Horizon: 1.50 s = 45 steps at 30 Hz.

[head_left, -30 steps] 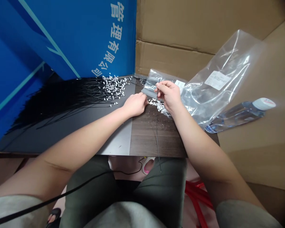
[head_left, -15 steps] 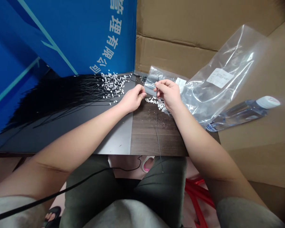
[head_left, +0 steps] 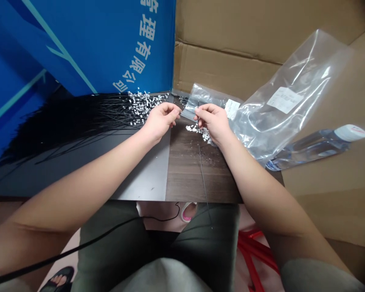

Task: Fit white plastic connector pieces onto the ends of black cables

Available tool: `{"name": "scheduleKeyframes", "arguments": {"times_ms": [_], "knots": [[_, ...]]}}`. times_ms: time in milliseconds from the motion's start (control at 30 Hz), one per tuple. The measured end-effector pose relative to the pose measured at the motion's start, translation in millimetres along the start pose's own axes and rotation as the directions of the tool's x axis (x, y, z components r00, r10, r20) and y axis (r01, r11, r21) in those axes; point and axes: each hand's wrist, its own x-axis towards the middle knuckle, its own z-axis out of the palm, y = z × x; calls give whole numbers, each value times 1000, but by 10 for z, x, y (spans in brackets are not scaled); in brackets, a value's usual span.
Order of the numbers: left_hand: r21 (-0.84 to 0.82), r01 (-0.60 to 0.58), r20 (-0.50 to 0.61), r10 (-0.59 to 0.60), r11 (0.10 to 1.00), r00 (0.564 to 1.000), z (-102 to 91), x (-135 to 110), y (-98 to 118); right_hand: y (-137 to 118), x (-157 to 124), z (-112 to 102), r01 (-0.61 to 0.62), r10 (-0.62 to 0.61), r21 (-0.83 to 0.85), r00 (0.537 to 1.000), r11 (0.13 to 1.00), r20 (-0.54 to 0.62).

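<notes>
My right hand (head_left: 215, 123) pinches a thin black wire (head_left: 203, 178); its top end pokes up past my fingertips and its length hangs down over the table's front edge. To the left, my left hand (head_left: 161, 121) is closed with thumb and forefinger pressed together; whatever is between them is too small to make out. A gap separates the two hands. Below and between them lies a small heap of white pieces (head_left: 200, 132), partly covered by my right hand. A large bundle of black wires (head_left: 63, 121) with white tabs (head_left: 136, 106) at their near ends spreads out on the left.
Behind my right hand lies a small clear bag (head_left: 202, 92). A large clear bag (head_left: 304, 87) and a water bottle (head_left: 313, 148) are on the right. A blue panel (head_left: 79, 44) and cardboard (head_left: 225, 24) stand behind. A dark cable (head_left: 109, 227) crosses my lap.
My left hand has moved left and slightly up, widening the gap between the hands. My right hand has shifted slightly left, still pinching the wire.
</notes>
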Motion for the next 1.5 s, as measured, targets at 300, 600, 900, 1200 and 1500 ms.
{"name": "scheduleKeyframes", "arguments": {"times_ms": [300,600,900,1200,1500], "knots": [[-107,26,-10,-27,994,1000,-90,-35,34,-37,-55,56,-14,17,-43,997,999,79],[-121,-16,46,22,992,999,-70,-93,133,-68,-108,39,17,-10,-24,965,1000,264],[-194,23,82,-8,981,997,-40,-123,127,-105,-128,56,29,-11,-62,962,998,273],[-248,48,59,-35,968,998,-25,-126,155,-82,-130,83,89,-72,-75,977,993,202],[-293,34,80,-11,956,997,-27,-129,154,-113,-169,121,81,-66,-55,970,995,234]]}}
